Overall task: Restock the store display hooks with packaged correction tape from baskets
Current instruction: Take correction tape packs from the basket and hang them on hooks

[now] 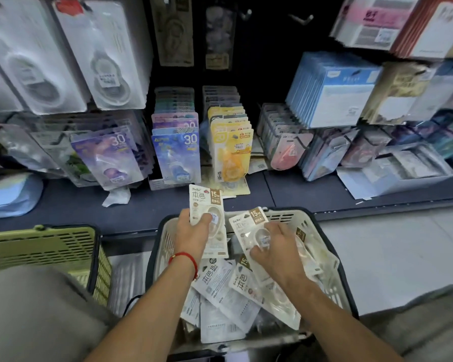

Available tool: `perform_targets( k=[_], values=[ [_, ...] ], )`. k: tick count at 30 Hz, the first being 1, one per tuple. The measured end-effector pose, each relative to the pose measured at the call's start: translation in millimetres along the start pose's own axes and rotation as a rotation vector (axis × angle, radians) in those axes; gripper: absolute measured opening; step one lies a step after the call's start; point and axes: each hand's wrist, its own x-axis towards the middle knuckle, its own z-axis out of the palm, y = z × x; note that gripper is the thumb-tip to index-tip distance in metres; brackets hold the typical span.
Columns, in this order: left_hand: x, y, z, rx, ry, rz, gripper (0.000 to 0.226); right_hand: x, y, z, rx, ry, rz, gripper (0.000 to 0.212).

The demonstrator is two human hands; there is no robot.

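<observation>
Gathering stock: left hand (191, 231) pinching upright white carded correction-tape pack (207, 212); right hand (275, 244) clasping second pack (249, 226) over cream slatted plastic basket (165, 244); advise aligning hang-holes before hooking

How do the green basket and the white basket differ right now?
The green basket sits at the left, with no hand near it and its inside out of view; the white basket sits in the middle, holding a pile of correction tape packs. Both the left hand and the right hand hold packs over the white one. Both are slotted plastic baskets with dark rims.
</observation>
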Motion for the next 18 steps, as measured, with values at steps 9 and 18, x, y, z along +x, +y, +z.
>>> perform_targets(
  k=[9, 18],
  values=[
    [-31, -16, 10, -0.089, -0.299, -0.004, 0.052, -1, -30, -3, 0.583, 0.015, -0.111, 0.036],
    [-25, -27, -23, -0.316, -0.234, -0.108, 0.038, 15, 47, -13, -0.274, 0.06, 0.291, 0.04]
  ],
)
